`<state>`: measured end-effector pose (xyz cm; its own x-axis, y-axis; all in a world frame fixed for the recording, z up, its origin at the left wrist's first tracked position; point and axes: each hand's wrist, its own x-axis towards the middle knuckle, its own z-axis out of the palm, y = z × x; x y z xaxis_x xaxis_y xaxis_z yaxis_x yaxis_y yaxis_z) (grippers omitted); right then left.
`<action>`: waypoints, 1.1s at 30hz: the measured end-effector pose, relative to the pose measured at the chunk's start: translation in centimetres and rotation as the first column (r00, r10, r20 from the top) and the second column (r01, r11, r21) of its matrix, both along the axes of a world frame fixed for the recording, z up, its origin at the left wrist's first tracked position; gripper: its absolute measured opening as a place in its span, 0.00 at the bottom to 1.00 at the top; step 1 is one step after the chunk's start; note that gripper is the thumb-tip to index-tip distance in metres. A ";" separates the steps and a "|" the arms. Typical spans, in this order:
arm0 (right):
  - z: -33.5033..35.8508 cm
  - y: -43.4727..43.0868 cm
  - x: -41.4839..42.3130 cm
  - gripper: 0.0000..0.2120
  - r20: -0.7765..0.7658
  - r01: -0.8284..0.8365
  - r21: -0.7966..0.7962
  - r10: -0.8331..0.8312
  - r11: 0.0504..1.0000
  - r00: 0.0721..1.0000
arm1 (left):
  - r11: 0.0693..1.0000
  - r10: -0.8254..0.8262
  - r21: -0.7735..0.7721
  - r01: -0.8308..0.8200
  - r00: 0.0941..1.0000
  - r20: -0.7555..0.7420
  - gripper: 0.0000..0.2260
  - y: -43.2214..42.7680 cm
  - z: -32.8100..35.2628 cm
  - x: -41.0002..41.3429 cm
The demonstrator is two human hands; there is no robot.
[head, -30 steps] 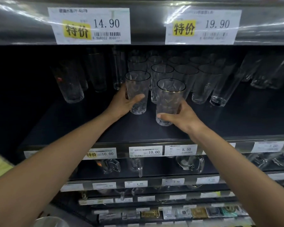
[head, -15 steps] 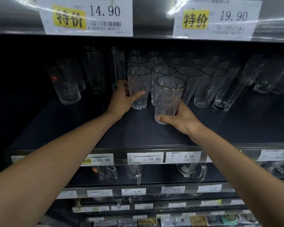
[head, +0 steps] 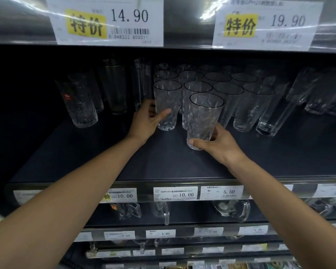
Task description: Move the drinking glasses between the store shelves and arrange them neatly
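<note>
Dark store shelf [head: 163, 164], mid-depth: squaring up the glass block.
Left hand [head: 145, 122], fingers curled round a clear dimpled gold-rimmed tumbler [head: 167, 101] at the block's front-left corner. Right hand [head: 220, 147] wraps the base of a second dimpled tumbler [head: 204, 115], standing forward of the rows of matching glasses [head: 228, 90]. Best: keep the grip low, ease it back upright, and stop just beside its neighbours without clinking.

Left hand [head: 144, 121] holds the rear glass [head: 167, 101], right hand [head: 219, 146] the front glass [head: 204, 115] by its base.
</note>
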<state>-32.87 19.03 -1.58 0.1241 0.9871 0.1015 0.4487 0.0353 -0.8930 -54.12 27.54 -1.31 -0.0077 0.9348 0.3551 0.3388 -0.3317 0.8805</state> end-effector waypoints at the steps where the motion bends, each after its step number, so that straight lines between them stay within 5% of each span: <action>1: -0.1 0.0 0.0 0.33 -0.004 0.000 -0.001 0.000 1.000 1.000 | 1.000 -0.001 0.000 0.001 1.000 -0.002 0.19 0.1 0.0 0.0; 33: -0.1 0.2 0.3 0.30 -0.029 -0.005 0.012 0.006 1.000 1.000 | 1.000 0.015 0.006 -0.015 1.000 -0.024 0.18 0.8 -0.7 -0.2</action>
<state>-32.61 19.22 -1.71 0.1216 0.9865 0.1098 0.4225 0.0487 -0.9051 -54.35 28.38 -1.99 -0.0130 0.9324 0.3612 0.3651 -0.3319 0.8698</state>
